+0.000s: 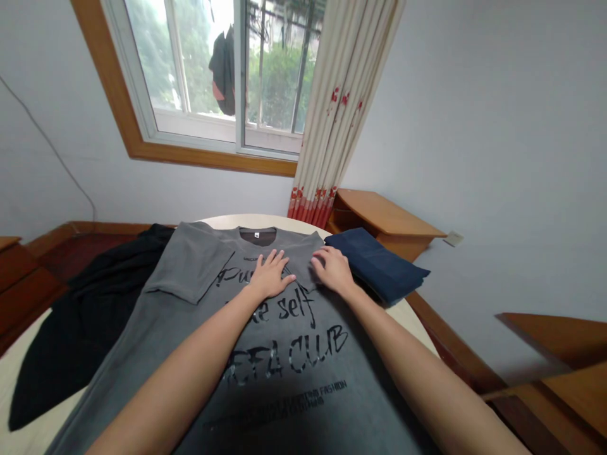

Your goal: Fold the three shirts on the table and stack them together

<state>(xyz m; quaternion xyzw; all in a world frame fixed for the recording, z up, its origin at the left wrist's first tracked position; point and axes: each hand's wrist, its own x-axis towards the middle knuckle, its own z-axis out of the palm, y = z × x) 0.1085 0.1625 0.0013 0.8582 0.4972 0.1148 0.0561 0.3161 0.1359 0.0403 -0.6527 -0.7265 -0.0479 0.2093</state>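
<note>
A grey T-shirt (190, 328) with black lettering lies front side up across the round table, its collar at the far edge. My left hand (272, 275) rests flat on the chest print with its fingers spread, covering some letters. On the shoulder and sleeve area at the right is my right hand (334, 268), palm down, fingers slightly bent and the thumb apart. The sleeve on the left lies flat over the shirt's side. Part of the sleeve on the right is hidden under my right hand.
A folded navy cloth (374, 262) lies right of the shirt. Black fabric (90, 316) is heaped at the left of the pale tabletop (227, 221). Behind stand a wooden cabinet (389, 215), a curtain (336, 107) and a window (194, 69).
</note>
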